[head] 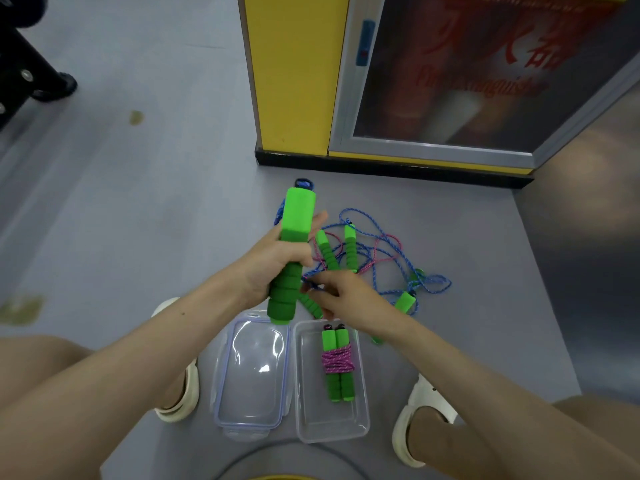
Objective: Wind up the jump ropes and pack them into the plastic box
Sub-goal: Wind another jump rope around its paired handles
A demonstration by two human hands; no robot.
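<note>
Pink-wound rope [337, 362] in plastic box [323, 422]; left hand [273, 261] grips green handles [298, 216], right hand [346, 296] pinches blue rope [434, 279]; rest unwound

One wound jump rope [337, 362], one plastic box [360, 422], one lid [252, 372], one rope tangle [388, 244], two hands [273, 263] [341, 296], two sandals [188, 393] [417, 407].

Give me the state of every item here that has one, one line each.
plastic box: open, lid off, one wound rope inside.
lid: off, lying on the floor left of the box.
pink rope: wound around its two handles, in the box.
green handle: upright, gripped by the left hand.
blue rope: unwound, pinched by the right hand.
loose ropes: tangled on the floor beyond the box.
</note>
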